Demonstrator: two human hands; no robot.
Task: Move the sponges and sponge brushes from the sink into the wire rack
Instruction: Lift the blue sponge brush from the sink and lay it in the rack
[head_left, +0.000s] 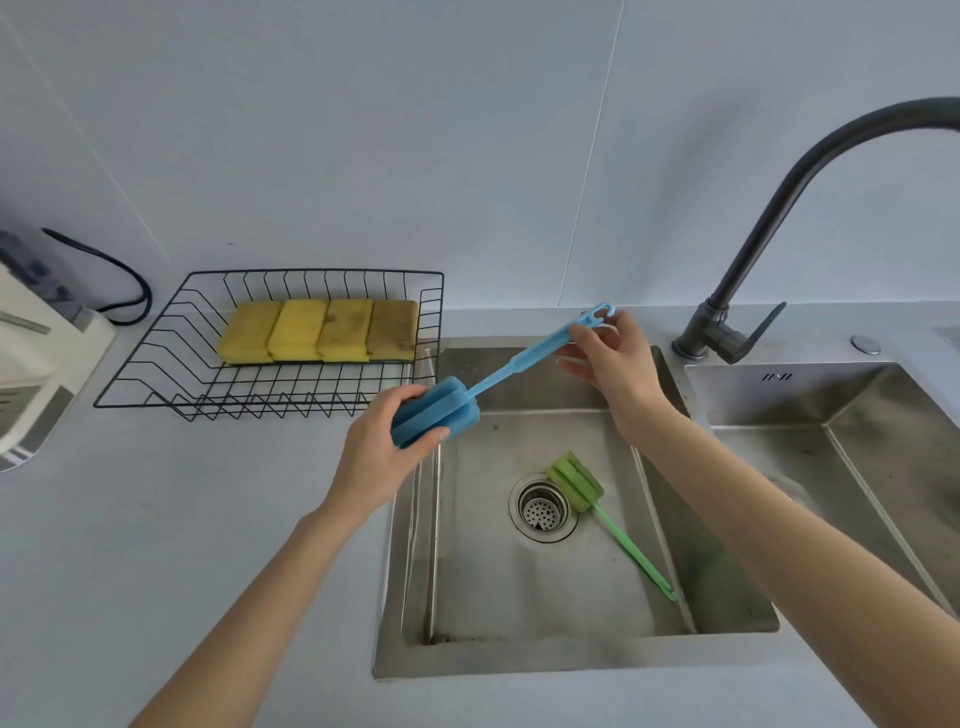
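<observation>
Blue sponge brush (498, 375) held above sink (519, 660): left hand (387, 447) grips foam head, right hand (613, 358) pinches handle. Four sponges (322, 330) racked. Next: lay it in wire rack (156, 364), fetch green sponge brush (597, 506).

Pale grey panelled wall (363, 130) with thin vertical seams, evenly lit, no hard shadows. Light grey countertop (156, 519) runs below it; dark curved faucet (769, 228) stands at back right. White appliance (31, 353) at far left edge, black cable (119, 280) looping behind it.
</observation>
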